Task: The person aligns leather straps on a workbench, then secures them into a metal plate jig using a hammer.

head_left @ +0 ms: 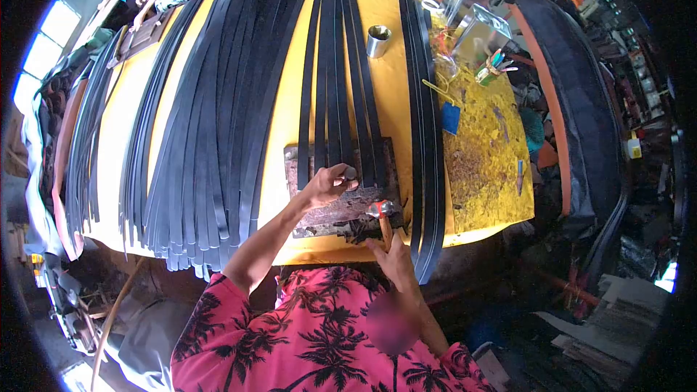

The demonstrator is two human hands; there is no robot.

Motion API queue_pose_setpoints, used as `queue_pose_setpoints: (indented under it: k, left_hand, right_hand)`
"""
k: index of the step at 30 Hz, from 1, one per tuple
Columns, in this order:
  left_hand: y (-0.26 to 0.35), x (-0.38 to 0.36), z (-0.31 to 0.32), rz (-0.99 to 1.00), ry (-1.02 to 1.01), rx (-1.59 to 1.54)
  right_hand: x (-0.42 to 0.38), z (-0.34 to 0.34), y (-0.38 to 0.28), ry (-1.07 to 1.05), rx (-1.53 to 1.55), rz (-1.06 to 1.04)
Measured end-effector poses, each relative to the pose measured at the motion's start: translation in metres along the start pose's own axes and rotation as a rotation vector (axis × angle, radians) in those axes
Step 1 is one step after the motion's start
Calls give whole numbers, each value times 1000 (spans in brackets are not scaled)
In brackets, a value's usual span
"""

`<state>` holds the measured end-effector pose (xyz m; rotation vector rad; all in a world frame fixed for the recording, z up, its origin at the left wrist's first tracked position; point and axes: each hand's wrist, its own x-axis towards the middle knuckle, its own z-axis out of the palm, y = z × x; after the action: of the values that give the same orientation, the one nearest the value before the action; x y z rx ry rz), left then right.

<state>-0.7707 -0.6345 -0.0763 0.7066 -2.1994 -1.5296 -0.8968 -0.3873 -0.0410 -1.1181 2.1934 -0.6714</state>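
My left hand [328, 187] is closed around a short dark metal tool [350, 173], perhaps a punch, whose round top end faces me. It stands over the near ends of several black strips [335, 109], which lie on a dark, worn block [327, 212]. My right hand [394, 258] grips the wooden handle of a hammer [380, 209]. The hammer's head, partly red, hangs just above the block, to the right of and nearer me than the tool. The tool's lower end is hidden by my fingers and the strips.
Thick rows of black strips [225, 101] cover the yellow table [290, 123] on the left. More strips [425, 145] run along the right of the block. Farther off are a metal cup [378, 41], a bundle of pens [495, 67] and a blue piece [450, 118]. People stand at the far left.
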Motion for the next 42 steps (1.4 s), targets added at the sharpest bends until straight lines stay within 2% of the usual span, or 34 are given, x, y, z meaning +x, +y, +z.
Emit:
queue_pose_setpoints:
  k: [7, 10, 13, 16, 17, 19, 21, 22, 23, 25, 26, 27, 28, 29, 30, 31, 33, 34, 36, 37, 38, 39, 41, 42]
  left_hand:
    - [5, -6, 2, -47, -11, -22]
    - [-3, -7, 4, 35, 43, -52]
    - [11, -13, 0, -63, -23, -37]
    - [17, -21, 1, 31, -5, 24]
    - [10, -22, 4, 49, -7, 48]
    - [-2, -27, 8, 77, -10, 94]
    - [-4, -27, 8, 106, -7, 77]
    - [-5, -27, 8, 139, -10, 65]
    - [-1, -28, 7, 133, -4, 63]
    - [17, -31, 0, 122, 26, 185]
    - [18, -30, -3, 98, -35, 53]
    - [8, -29, 2, 95, -39, 100]
    - [7, -36, 10, 146, -19, 176]
    - [12, -31, 2, 208, 19, 281]
    - [15, -38, 5, 191, 52, 274]
    - [14, -35, 7, -66, -112, 111]
    - [38, -44, 20, -259, -134, -251]
    - [54, -57, 37, -95, -54, -416]
    - [78, -70, 46, -188, -142, -450]
    - [82, -65, 45, -255, -216, -476]
    - [68, -66, 58, -290, -172, -757]
    - [62, -64, 62, -296, -176, -756]
    - [50, -52, 56, -209, -12, -527]
    - [52, -41, 48, -272, -8, -508]
  right_hand:
    - [1, -7, -11, -19, -29, 32]
    - [4, -18, -25, -39, -54, 51]
    - [3, -45, -59, 18, 65, -20]
    - [-10, -97, -128, 209, 230, -212]
    - [-19, -110, -141, 205, 227, -213]
    - [-35, -133, -157, 249, 561, -376]
    - [-35, -135, -191, 441, 675, -752]
    - [-15, -139, -135, 111, 672, -1002]
    - [-12, -119, -135, 101, 673, -1002]
    - [-10, -71, -146, 402, -44, -503]
    - [2, -36, -110, 270, -147, -369]
    - [4, -11, -78, 135, -253, -225]
    - [-4, -22, -86, 32, -183, -141]
    - [6, -30, -97, -59, -104, -90]
    - [7, -31, -87, 69, -160, -398]
    - [1, -33, -82, -22, 58, -15]
    - [10, -31, -70, 195, 135, -273]
    - [8, -31, -59, 190, 141, -263]
    - [8, -35, -36, 0, 60, 21]
    - [15, -32, -26, 12, 71, 10]
    - [10, -30, -12, 24, 158, 2]
    - [5, -33, -14, 36, 245, -3]
    - [4, -41, -6, -33, 156, 69]
    - [3, -37, 4, -16, 106, 43]
